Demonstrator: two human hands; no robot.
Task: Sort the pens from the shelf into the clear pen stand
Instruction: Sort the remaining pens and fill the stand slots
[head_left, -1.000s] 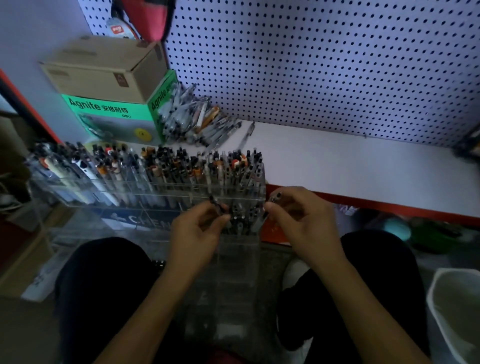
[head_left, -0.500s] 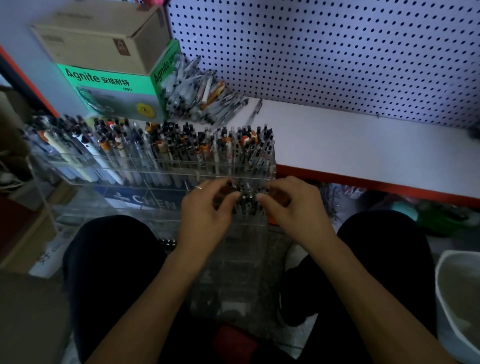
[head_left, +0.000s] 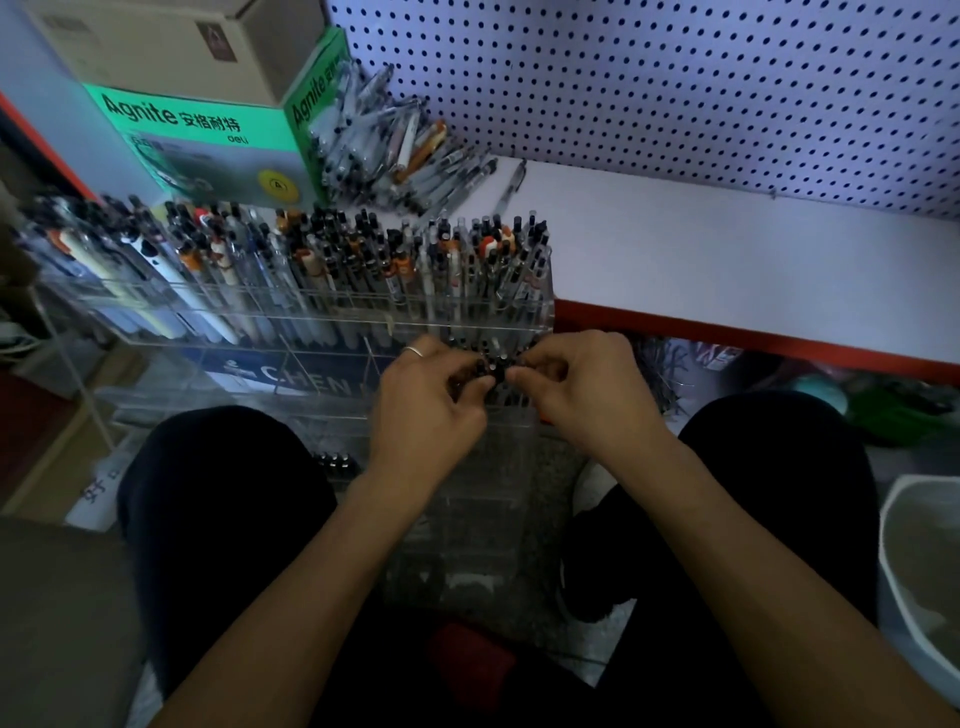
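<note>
A clear tiered pen stand (head_left: 332, 304) stands in front of me, its upper row packed with upright pens. My left hand (head_left: 428, 400) and my right hand (head_left: 576, 387) meet at the lower tier on the right, fingers curled and pinching the dark tops of a bunch of pens (head_left: 491, 366) standing there. A loose pile of pens (head_left: 395, 150) lies on the white shelf (head_left: 727, 260) behind the stand. One single pen (head_left: 511, 187) lies apart at the pile's right.
A green box (head_left: 208, 140) with a cardboard box (head_left: 176, 47) on top stands left of the pile. A pegboard (head_left: 675, 88) backs the shelf. A pale bin (head_left: 919, 566) sits at the lower right. My knees flank the stand.
Both hands have drawn closer together over the lower-tier pens, fingertips now almost touching. The camera has tilted a little lower and nearer.
</note>
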